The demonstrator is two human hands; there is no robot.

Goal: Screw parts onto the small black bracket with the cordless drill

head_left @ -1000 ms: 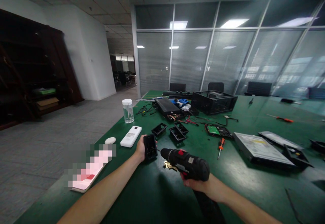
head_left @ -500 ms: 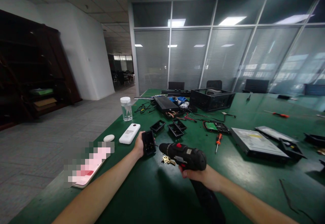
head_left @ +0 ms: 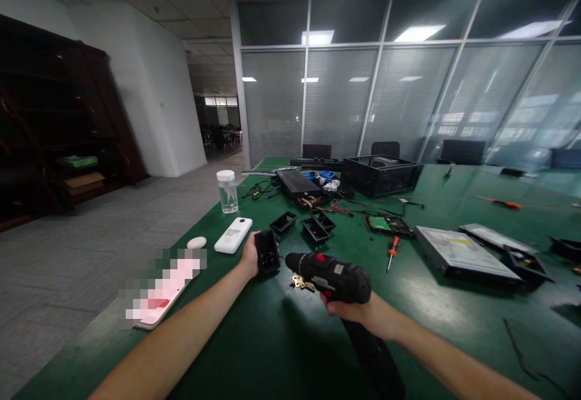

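In my left hand is a black plastic frame, tilted up with its hollow side toward the drill. My right hand grips a black cordless drill with red buttons, its handle and base reaching down toward the table's front. The drill's chuck points left, and its thin bit ends at or very near the frame's right side; whether it touches I cannot tell. Small brass-coloured metal pieces lie on the table under the chuck. Just beyond my left hand sit similar black frames.
On the green table stand a clear jar, a white power bank and a pink phone at left. An orange screwdriver, a circuard-like green board and a silver drive lie right. A black case stands behind.
The view has shifted slightly. Both hands keep their hold, and the frame and drill stay in nearly the same position to each other.
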